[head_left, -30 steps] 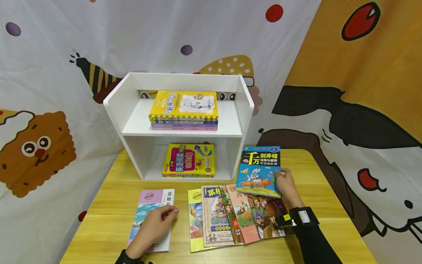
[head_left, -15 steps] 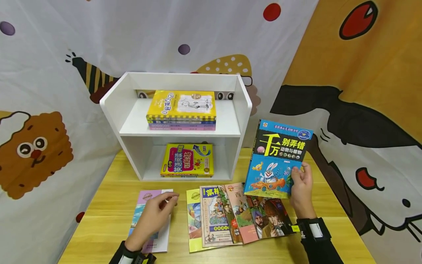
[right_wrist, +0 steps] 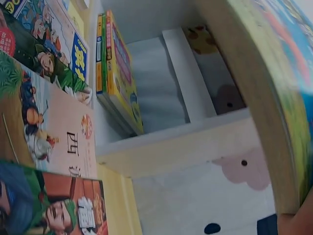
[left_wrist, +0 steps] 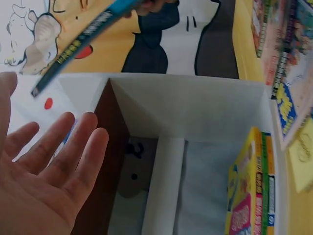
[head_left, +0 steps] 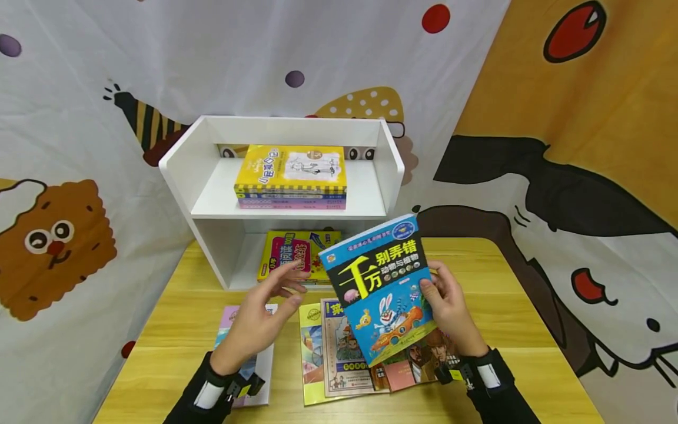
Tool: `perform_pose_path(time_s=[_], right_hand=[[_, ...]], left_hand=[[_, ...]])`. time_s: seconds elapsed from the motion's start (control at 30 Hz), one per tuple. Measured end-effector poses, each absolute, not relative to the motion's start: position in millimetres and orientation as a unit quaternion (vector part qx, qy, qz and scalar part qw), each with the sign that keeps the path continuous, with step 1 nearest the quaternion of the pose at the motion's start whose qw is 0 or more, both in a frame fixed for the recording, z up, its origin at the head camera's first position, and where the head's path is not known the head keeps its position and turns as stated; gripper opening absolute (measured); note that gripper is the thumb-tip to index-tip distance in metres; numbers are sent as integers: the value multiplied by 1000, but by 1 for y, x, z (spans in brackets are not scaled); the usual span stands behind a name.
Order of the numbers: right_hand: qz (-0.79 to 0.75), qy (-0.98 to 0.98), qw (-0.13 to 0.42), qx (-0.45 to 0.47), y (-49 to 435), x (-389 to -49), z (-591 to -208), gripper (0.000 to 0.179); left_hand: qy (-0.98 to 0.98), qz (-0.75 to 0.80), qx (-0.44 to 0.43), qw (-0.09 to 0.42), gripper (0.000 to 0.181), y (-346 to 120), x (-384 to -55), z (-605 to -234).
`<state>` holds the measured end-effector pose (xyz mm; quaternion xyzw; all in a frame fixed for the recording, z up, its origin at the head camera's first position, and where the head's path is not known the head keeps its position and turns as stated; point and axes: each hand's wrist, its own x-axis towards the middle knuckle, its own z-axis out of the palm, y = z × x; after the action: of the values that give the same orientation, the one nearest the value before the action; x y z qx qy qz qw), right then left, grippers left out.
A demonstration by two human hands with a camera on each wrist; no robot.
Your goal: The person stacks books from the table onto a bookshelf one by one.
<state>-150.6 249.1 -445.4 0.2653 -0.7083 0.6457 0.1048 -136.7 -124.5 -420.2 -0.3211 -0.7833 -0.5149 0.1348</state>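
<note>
A blue book (head_left: 378, 288) with a rabbit in an orange car on its cover is held up, tilted, above the table by my right hand (head_left: 450, 306), which grips its right edge with the thumb on the cover. My left hand (head_left: 262, 321) hovers with fingers spread, apart from the blue book and above a purple-and-white book (head_left: 265, 365) that it partly hides. In the left wrist view the fingers (left_wrist: 73, 152) are loosely extended and hold nothing. The blue book's thick page edge (right_wrist: 259, 98) fills the right of the right wrist view.
A white two-level shelf (head_left: 288, 224) stands at the back of the table (head_left: 508, 330). Yellow books (head_left: 293, 171) are stacked on its upper level, and more yellow books (head_left: 286, 253) lie on the lower. Below the blue book fans a row of overlapping books (head_left: 344, 377).
My right hand lifted the blue book off the other books, then brought it leftward and tilted it toward the middle. My left hand rose slightly and spread its fingers.
</note>
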Motion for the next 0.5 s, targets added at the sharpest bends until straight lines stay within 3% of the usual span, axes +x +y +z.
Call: perform_pose_path(time_s=[0.1, 0.33, 0.5], right_hand=[[632, -727, 41, 266, 238, -147, -442, 31], [582, -765, -109, 255, 213, -145, -433, 27], [578, -767, -141, 242, 207, -147, -435, 28]], left_hand=[[-783, -515, -332, 110, 58, -119, -145, -424], [-757, -572, -315, -29, 55, -108, -141, -426], [-776, -546, -314, -34, 62, -107, -137, -427]])
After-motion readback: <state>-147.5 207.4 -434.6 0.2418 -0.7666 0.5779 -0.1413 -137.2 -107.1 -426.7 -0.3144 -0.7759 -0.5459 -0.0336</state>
